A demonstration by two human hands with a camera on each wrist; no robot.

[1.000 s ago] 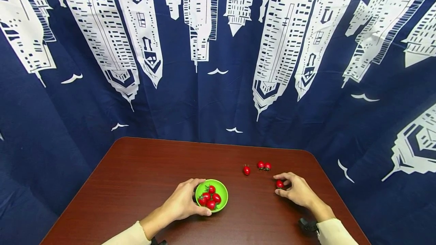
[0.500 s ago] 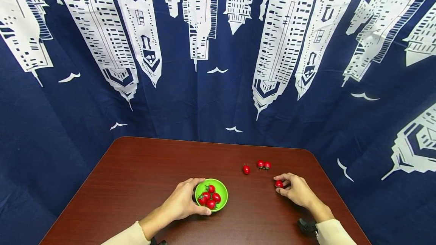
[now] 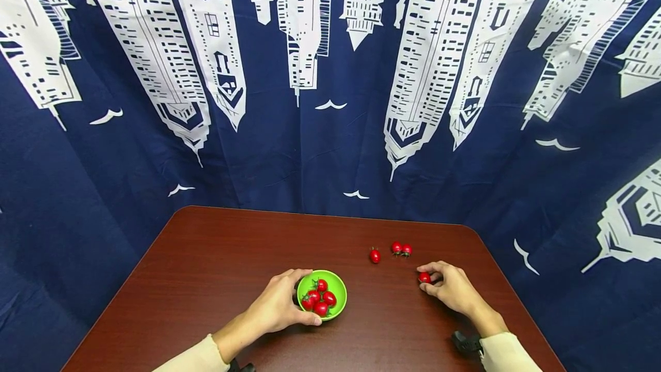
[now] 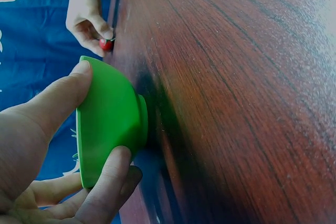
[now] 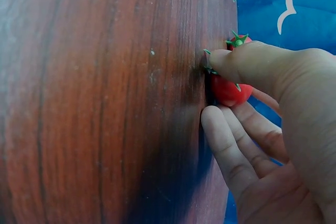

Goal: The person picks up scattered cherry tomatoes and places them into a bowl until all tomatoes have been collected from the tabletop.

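My left hand [image 3: 281, 305] grips a small green bowl [image 3: 338, 287], the thumb at its near rim and the fingers round its far side. Several cherry tomatoes [image 3: 321, 309] lie inside it. In the left wrist view the bowl [image 4: 109, 121] hides its contents; thumb and fingertips press its outer wall. Over to the right, my right hand [image 3: 450, 288] pinches a single cherry tomato [image 3: 424, 278] at the tabletop. From the right wrist, that tomato [image 5: 230, 92] shows between the thumb, near its green stem, and the fingers below.
Farther back on the brown table [image 3: 248, 234] lie a lone cherry tomato [image 3: 374, 255] and a touching pair of cherry tomatoes [image 3: 401, 249]. A blue curtain [image 3: 268, 165] with white city prints hangs behind the table's far edge.
The right thumb and fingers have closed in on the cherry tomato at nearly the same spot. The left hand and the bowl have stayed put.
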